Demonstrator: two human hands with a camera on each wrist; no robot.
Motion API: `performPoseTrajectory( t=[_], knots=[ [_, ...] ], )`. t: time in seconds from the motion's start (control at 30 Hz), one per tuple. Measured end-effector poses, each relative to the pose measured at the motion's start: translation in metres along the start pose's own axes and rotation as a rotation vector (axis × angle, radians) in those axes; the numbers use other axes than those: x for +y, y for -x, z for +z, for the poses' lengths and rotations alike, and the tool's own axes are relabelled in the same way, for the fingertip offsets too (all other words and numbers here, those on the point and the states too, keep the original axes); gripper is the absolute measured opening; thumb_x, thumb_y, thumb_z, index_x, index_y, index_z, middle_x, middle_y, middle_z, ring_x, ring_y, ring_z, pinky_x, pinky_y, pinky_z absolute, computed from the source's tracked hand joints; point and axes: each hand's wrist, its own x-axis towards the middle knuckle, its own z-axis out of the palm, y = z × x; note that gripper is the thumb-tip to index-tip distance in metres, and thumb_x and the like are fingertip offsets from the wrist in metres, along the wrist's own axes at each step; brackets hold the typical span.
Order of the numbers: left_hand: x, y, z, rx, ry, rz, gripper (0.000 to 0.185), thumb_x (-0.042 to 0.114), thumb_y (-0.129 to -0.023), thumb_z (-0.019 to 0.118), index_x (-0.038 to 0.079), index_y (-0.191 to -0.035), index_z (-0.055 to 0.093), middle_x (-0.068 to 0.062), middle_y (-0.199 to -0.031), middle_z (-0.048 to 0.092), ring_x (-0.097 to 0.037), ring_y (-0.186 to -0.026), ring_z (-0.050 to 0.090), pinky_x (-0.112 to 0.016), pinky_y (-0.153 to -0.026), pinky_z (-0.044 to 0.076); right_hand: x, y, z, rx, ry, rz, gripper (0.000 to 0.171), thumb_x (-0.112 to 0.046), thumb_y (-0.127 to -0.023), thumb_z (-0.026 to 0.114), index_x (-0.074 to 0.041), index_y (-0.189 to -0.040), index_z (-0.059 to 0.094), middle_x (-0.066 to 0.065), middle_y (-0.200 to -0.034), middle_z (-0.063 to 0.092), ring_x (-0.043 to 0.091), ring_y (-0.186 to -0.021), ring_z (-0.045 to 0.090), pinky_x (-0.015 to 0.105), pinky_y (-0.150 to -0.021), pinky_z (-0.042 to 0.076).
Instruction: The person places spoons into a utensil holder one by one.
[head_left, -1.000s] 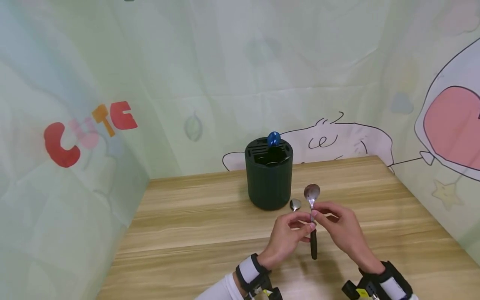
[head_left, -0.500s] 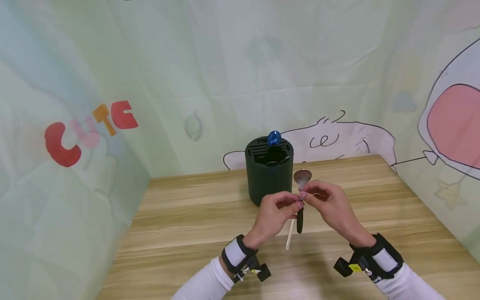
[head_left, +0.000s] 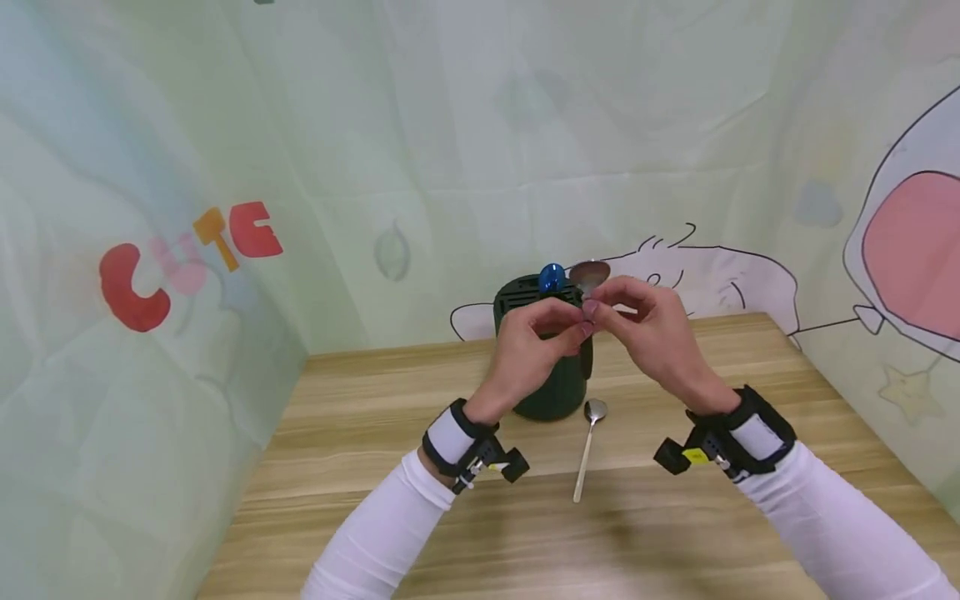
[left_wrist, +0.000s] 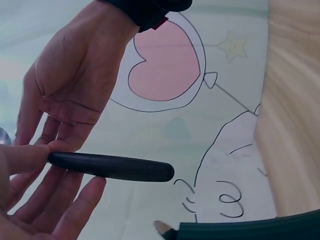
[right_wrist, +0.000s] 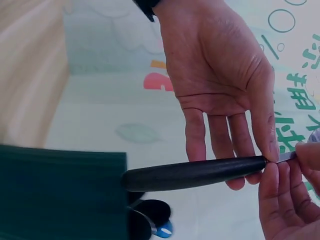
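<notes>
Above table (head_left: 360, 417) (dark holder (head_left: 558, 392) beneath), both hands' fingers (head_left: 581, 329) pinch black-handled spoon (head_left: 589, 273).

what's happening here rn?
A person holds a black-handled spoon with both hands, the left hand and right hand pinching it near the neck, right above a dark green utensil holder. A blue-tipped utensil stands in the holder. A second, all-metal spoon lies on the wooden table.

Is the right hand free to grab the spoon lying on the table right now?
Probably not: the right hand and left hand both pinch the black-handled spoon above the holder. The loose spoon lies unobstructed below.
</notes>
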Motion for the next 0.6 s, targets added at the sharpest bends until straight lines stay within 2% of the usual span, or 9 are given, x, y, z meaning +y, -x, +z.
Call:
performPoseTrajectory(
  t=[0.13,0.23,0.33,0.5,0.6],
  knots=[
    [0.007,-0.018,-0.007,0.024,-0.022,0.033,0.016,0.011,-0.09,0.07,0.003,-0.104,0.07,-0.015,-0.102,0.074,-0.026,-0.09,0.072,-0.029,-0.073,0.061,-0.003,-0.021,-0.003,0.021,-0.019,-0.035,0.016,-0.015,-0.096,0.064,-0.003,-0.104,0.069,-0.002,-0.095,0.067,0.006,-0.092,0.065,0.015,-0.082,0.055],
    [0.007,-0.03,-0.011,0.043,-0.03,0.031,0.016,0.013,-0.09,0.071,0.004,-0.104,0.07,-0.013,-0.101,0.074,-0.02,-0.09,0.072,-0.029,-0.073,0.061,-0.002,-0.034,-0.003,0.03,-0.04,-0.05,0.016,-0.015,-0.096,0.064,-0.003,-0.104,0.069,-0.005,-0.093,0.067,0.007,-0.09,0.065,0.015,-0.082,0.055],
    [0.007,-0.041,-0.015,0.054,-0.035,0.025,0.016,0.014,-0.091,0.071,0.004,-0.104,0.071,-0.012,-0.102,0.074,-0.014,-0.09,0.071,-0.029,-0.074,0.061,0.0,-0.045,-0.004,0.038,-0.046,-0.066,0.016,-0.015,-0.096,0.064,-0.002,-0.103,0.068,-0.004,-0.091,0.066,0.007,-0.088,0.066,0.016,-0.082,0.056],
    [0.005,-0.053,-0.02,0.069,-0.059,0.049,0.017,0.014,-0.091,0.07,0.004,-0.106,0.071,-0.012,-0.106,0.074,-0.017,-0.092,0.072,-0.03,-0.075,0.061,0.003,-0.059,-0.003,0.057,-0.028,-0.073,0.017,-0.016,-0.095,0.064,-0.002,-0.104,0.068,-0.004,-0.091,0.067,0.006,-0.088,0.066,0.018,-0.081,0.056],
    [0.003,-0.06,-0.023,0.084,-0.102,0.058,0.017,0.014,-0.092,0.069,0.006,-0.107,0.071,-0.011,-0.107,0.074,-0.018,-0.093,0.072,-0.029,-0.075,0.061,0.004,-0.067,-0.002,0.068,-0.005,-0.071,0.017,-0.018,-0.095,0.065,-0.004,-0.103,0.069,-0.002,-0.092,0.068,0.005,-0.09,0.065,0.02,-0.086,0.055]
  ],
)
